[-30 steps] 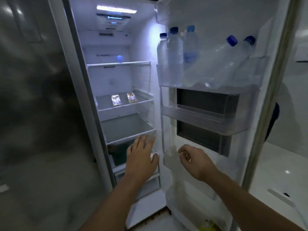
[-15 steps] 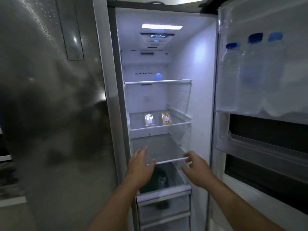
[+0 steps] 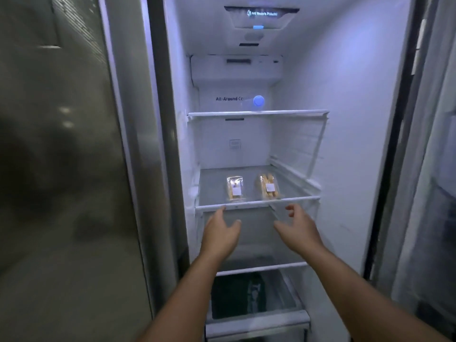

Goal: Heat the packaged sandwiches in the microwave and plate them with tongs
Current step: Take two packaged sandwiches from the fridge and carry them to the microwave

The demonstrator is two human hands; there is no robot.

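Two packaged sandwiches were counted, both lying flat on the middle glass shelf (image 3: 214, 183) of the open refrigerator. The left sandwich pack (image 3: 235, 188) and the right sandwich pack (image 3: 269, 186) sat side by side near the shelf's front edge, apart from each other, each in clear wrap with one white label on top. Neither pack was touched.

Two bare hands were extended into the compartment just below and in front of that shelf. The left hand (image 3: 220, 234) had its fingers straight, the fingertips reaching the shelf's front rail; its grip was released and held nothing. The right hand (image 3: 297, 229) had loosely curled fingers below the rail, its grip likewise released and holding nothing.

Three shelves were visible in all: one upper shelf (image 3: 257, 112), the middle shelf carrying the packs, and one lower shelf (image 3: 261, 267). One drawer (image 3: 256, 322) lay beneath, with dark contents that could not be identified. One round blue light (image 3: 258, 101) glowed on the back wall. One closed steel door (image 3: 61, 169) stood at the left.
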